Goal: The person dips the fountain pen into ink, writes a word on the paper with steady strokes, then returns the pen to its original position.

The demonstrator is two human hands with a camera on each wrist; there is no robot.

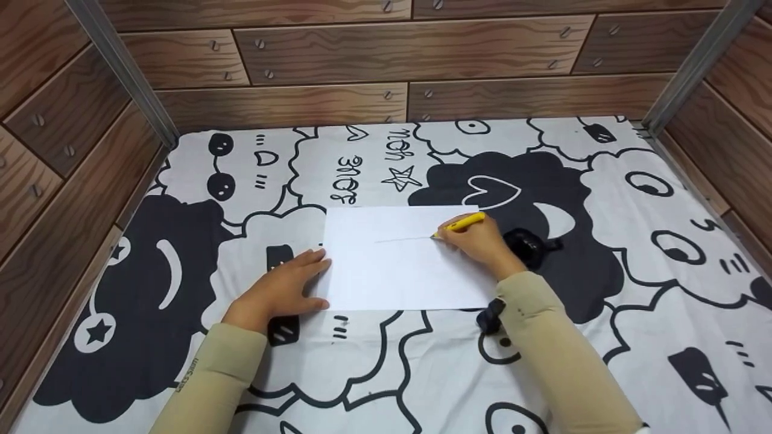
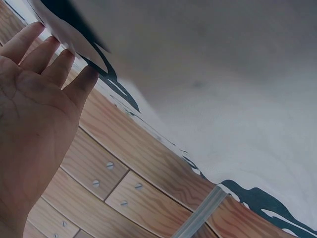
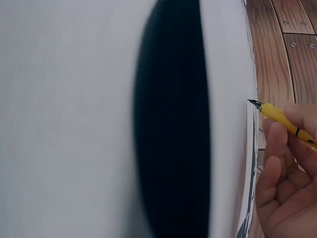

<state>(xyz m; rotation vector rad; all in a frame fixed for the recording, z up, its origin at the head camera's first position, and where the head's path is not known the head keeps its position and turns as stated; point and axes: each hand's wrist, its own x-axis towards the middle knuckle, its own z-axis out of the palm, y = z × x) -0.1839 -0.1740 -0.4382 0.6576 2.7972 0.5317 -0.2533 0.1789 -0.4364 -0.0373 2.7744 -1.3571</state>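
A white sheet of paper (image 1: 386,277) lies on the patterned cloth, with one thin, nearly level line (image 1: 401,240) across its upper half. My right hand (image 1: 476,241) pinches a yellow fountain pen (image 1: 467,222) between thumb and fingers. In the head view its tip meets the right end of the line. The right wrist view shows the dark nib (image 3: 254,103) pointing away from the fingers. At the sheet's left edge, my left hand (image 1: 283,286) rests with fingers extended and spread, fingertips right at the border. The left wrist view shows its palm and straight fingers (image 2: 67,64).
A white cloth (image 1: 374,361) with black cartoon drawings covers the surface. Wood-patterned panels (image 1: 338,54) stand at the back and both sides, with grey metal posts (image 1: 120,66) in the corners. A black device (image 1: 526,246) sits beside my right wrist.
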